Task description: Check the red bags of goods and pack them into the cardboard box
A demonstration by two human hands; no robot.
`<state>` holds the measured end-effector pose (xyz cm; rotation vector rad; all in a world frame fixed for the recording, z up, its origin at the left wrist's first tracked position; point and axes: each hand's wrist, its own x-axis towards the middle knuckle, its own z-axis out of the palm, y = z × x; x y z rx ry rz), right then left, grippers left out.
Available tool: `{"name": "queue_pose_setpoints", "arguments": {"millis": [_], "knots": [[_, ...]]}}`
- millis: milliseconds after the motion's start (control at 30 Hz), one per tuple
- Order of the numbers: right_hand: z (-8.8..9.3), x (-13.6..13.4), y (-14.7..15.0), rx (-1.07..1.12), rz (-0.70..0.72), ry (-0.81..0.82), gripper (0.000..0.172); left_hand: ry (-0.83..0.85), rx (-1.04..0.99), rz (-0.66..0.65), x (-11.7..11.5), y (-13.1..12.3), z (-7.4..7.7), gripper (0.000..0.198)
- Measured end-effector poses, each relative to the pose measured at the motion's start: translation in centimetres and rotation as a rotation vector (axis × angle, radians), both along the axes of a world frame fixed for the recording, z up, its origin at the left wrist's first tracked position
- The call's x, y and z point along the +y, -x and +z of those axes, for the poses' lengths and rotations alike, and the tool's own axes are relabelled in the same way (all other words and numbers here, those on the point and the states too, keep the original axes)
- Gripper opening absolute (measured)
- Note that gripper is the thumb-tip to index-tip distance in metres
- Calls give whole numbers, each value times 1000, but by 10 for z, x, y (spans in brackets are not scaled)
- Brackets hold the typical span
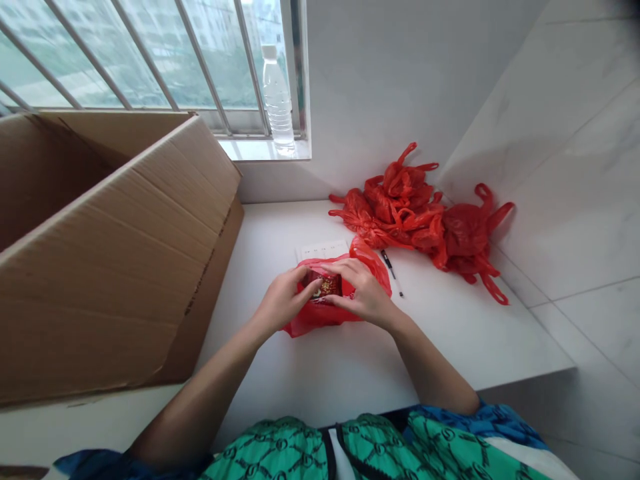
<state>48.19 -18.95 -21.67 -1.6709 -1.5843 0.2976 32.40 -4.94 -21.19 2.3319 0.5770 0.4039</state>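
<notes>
A red plastic bag (320,315) lies on the white counter (350,360) in front of me, with a small dark red packet (327,285) showing at its mouth. My left hand (283,300) pinches the bag's left edge with curled fingers. My right hand (361,290) grips the bag's right side, its fingers over the packet. Both hands are closed on the bag.
A large open cardboard box (115,247) fills the left side. A heap of tied red bags (420,217) sits at the back right by the tiled wall. A pen (391,267) and a white pad (320,250) lie just beyond the bag. A water bottle (278,100) stands on the windowsill.
</notes>
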Motion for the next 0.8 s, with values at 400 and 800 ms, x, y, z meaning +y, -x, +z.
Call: {"name": "queue_pose_setpoints", "arguments": {"millis": [400,800], "knots": [[-13,8,-4,822,-2,63,38,384,-177,-15,-2,0,-9,34],[-19,9,-5,668,-60,51,38,525,-234,-13,-2,7,-26,34]]}}
